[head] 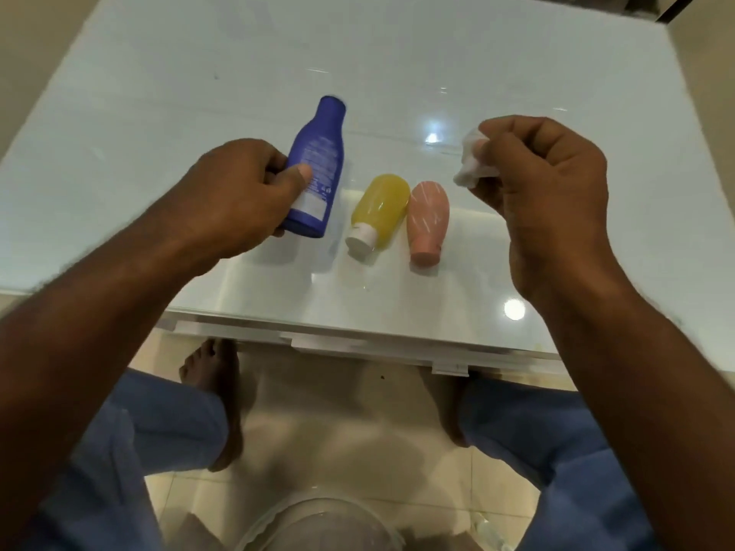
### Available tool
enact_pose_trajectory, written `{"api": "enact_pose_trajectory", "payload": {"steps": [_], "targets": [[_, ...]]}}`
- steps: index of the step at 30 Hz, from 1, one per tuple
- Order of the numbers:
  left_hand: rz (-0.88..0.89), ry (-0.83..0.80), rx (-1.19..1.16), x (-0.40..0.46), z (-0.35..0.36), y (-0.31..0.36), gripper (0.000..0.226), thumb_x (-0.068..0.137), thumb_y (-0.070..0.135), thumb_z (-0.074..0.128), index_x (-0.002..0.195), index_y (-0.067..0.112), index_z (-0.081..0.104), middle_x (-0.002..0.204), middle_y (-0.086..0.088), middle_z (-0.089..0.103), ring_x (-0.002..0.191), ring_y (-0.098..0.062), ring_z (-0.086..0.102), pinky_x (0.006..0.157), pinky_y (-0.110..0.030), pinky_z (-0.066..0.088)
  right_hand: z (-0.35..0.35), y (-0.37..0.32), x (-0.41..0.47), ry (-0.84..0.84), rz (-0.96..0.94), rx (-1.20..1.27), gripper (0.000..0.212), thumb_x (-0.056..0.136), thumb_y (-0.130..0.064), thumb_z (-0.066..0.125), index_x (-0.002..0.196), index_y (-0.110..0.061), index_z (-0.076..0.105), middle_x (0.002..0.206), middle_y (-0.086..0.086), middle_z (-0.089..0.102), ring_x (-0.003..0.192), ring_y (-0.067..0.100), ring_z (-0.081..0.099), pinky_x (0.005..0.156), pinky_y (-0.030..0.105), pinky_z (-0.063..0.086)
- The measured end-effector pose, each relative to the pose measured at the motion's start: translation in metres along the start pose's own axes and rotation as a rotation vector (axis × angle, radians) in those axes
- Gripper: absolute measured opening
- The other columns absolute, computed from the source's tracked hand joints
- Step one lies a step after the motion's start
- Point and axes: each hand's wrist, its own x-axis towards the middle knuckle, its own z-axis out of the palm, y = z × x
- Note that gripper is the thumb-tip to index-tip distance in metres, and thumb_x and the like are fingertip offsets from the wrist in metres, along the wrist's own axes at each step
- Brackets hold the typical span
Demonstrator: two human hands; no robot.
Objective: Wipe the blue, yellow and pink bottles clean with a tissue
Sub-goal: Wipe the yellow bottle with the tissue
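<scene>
My left hand [242, 192] grips the blue bottle [318, 161] by its lower body, thumb across the printed label, cap end pointing away from me. The bottle is tilted and looks lifted a little off the white table [159, 113]. The yellow bottle [380, 210] lies on the table with its white cap toward me. The pink bottle [427, 222] lies just to its right, cap also toward me. My right hand [545, 184] hovers right of the pink bottle, fingers curled round a crumpled white tissue [471, 161].
The glossy table's near edge [358, 344] runs across the middle of the view. Below it are my knees in blue trousers, bare feet on beige floor tiles, and a clear plastic bowl [318, 526] at the bottom.
</scene>
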Motion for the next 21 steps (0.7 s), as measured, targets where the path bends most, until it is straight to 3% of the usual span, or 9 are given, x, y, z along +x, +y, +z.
{"api": "enact_pose_trajectory", "payload": {"steps": [7,11,17,21], "targets": [[-0.037,-0.052,0.213,0.008,0.005,-0.007,0.048,0.103,0.048,0.052,0.132,0.011,0.058,0.106,-0.008,0.067,0.074,-0.017,0.065,0.059,-0.025,0.043,0.001,-0.003,0.000,0.006,0.020,0.003,0.013,0.094,-0.005,0.069,0.103,-0.002,0.078,0.096,0.016,0.077,0.083,0.023,0.075,0.085,0.039,0.068],[-0.041,-0.053,0.331,0.011,0.007,-0.012,0.051,0.103,0.046,0.053,0.138,0.008,0.055,0.118,-0.015,0.070,0.095,-0.030,0.069,0.076,-0.036,0.049,0.000,-0.003,-0.001,0.000,0.029,-0.015,0.012,0.095,-0.006,0.068,0.101,-0.007,0.079,0.101,0.014,0.078,0.091,0.026,0.076,0.087,0.040,0.068],[0.003,0.035,0.453,0.012,0.009,-0.018,0.060,0.100,0.047,0.059,0.146,0.012,0.044,0.131,-0.015,0.066,0.106,-0.034,0.067,0.076,-0.037,0.047,-0.001,-0.005,-0.003,-0.018,0.022,-0.005,0.013,0.094,-0.005,0.067,0.095,-0.011,0.078,0.086,0.007,0.076,0.081,0.019,0.073,0.086,0.038,0.067],[0.163,-0.002,0.565,0.005,0.008,-0.018,0.085,0.091,0.063,0.058,0.159,0.023,0.026,0.153,-0.015,0.048,0.128,-0.039,0.057,0.093,-0.049,0.053,0.000,-0.006,-0.003,-0.025,0.020,-0.001,0.014,0.094,-0.004,0.066,0.094,-0.011,0.078,0.087,0.009,0.076,0.081,0.020,0.073,0.086,0.039,0.067]]}}
